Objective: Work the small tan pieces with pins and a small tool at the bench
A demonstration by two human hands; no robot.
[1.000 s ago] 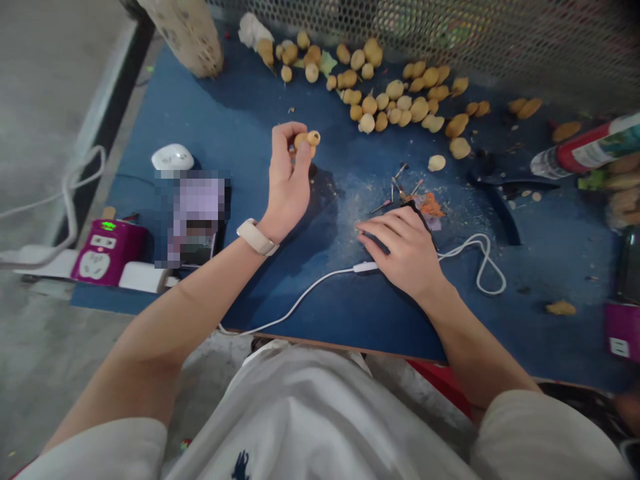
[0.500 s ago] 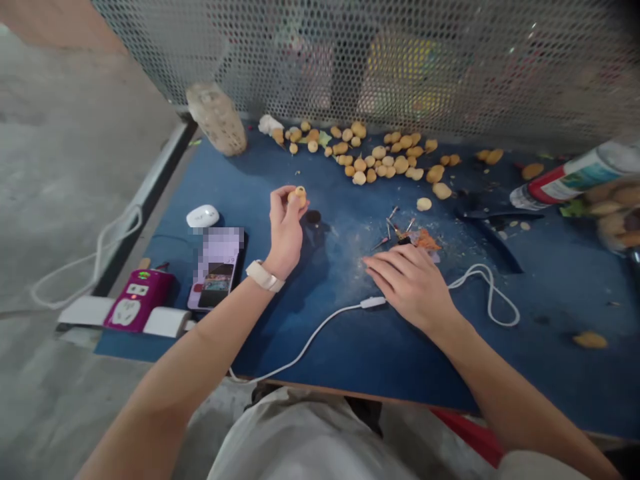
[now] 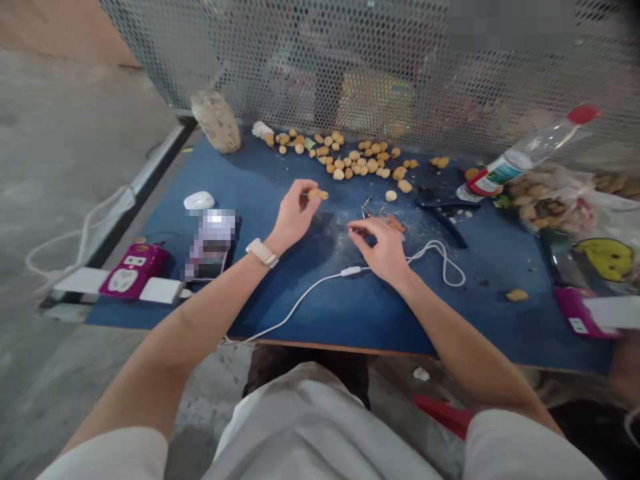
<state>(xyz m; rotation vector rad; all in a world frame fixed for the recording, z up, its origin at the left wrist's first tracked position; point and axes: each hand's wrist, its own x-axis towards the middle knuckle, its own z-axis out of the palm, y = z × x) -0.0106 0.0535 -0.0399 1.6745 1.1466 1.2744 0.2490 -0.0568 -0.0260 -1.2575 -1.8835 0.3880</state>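
Note:
A small yellow-brown gourd-like piece [image 3: 318, 194] is pinched between the thumb and fingers of my left hand [image 3: 299, 212], raised over the blue table [image 3: 280, 293]. My right hand [image 3: 381, 245] is closed in a pinch to the right of it, with a tiny pale tip showing between thumb and forefinger; what it is I cannot make out. Just behind my right hand lie several thin metal bits [image 3: 367, 208] and an orange-brown scrap [image 3: 395, 223]. Pale dust covers the tabletop around them.
Several more gourd-like pieces [image 3: 354, 156] lie along the mesh panel [image 3: 300, 73]. Dark pliers [image 3: 446, 223], a bottle [image 3: 515, 163] and bags are on the right. A phone [image 3: 213, 243], white case [image 3: 199, 200], purple socket block [image 3: 134, 270] and white cable [image 3: 300, 301] are nearer.
The camera view has shifted, showing more of the right side. My left hand has turned the piece sideways. My right hand has lifted from beside the metal bits, its fingers now pinched.

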